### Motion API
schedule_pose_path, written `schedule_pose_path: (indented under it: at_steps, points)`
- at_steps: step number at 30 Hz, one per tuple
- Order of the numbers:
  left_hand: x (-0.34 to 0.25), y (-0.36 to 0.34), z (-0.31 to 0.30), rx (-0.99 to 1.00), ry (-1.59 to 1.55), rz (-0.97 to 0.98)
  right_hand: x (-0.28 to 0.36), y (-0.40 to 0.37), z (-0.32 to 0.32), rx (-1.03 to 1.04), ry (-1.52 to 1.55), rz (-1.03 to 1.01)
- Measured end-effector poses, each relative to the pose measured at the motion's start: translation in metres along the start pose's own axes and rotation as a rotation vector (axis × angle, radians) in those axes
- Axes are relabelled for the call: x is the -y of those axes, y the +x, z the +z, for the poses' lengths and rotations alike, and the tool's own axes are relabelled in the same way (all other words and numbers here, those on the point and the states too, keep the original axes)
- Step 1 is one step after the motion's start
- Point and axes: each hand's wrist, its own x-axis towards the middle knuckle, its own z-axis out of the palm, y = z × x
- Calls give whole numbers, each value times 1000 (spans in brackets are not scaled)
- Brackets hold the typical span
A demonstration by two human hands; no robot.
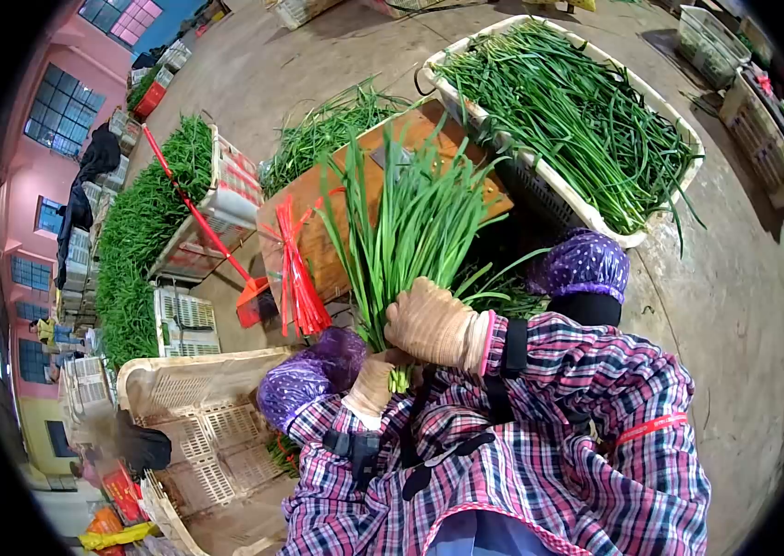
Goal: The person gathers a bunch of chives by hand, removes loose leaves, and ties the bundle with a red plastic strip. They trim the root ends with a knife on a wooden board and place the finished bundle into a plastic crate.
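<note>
A bunch of Chinese chives (410, 218) stands upright before my chest, its leaves fanning out at the top. My right hand (433, 320), in a tan work glove, is closed around the lower leaves. Below it, my gloved left hand (373, 385) is closed around the pale stem ends, its fingers partly hidden. Behind the bunch is a wooden board (318, 255), with a bundle of red ties (297, 278) hanging over its left part. Loose chives (327, 130) lie beyond the board.
At the upper right stands a white crate (609, 222) heaped with chives. An open plastic crate (211, 445) sits at my lower left, with a red broom (193, 208) beyond it. More chives (137, 250) are piled along the left. A purple cover (586, 264) wraps my right knee.
</note>
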Motion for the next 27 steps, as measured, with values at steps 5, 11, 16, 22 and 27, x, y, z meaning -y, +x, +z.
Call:
schedule_pose_path:
  at_steps: [5,11,16,22,27]
  points:
    - [-1,7,0,-51,-173,-23,-3,-2,-3,-182,15,73]
    - [-17,-4,-17,-97,75,-8,-53,-38,-39,-269,151,394]
    - [-26,-14,-14,-63,229,143,-97,-177,-78,-827,1204,465]
    - [-21,-2,-40,5,160,198,-79,-382,-56,-1263,475,679]
    - [-35,5,-38,84,314,178,-12,-482,3,-1290,593,1288]
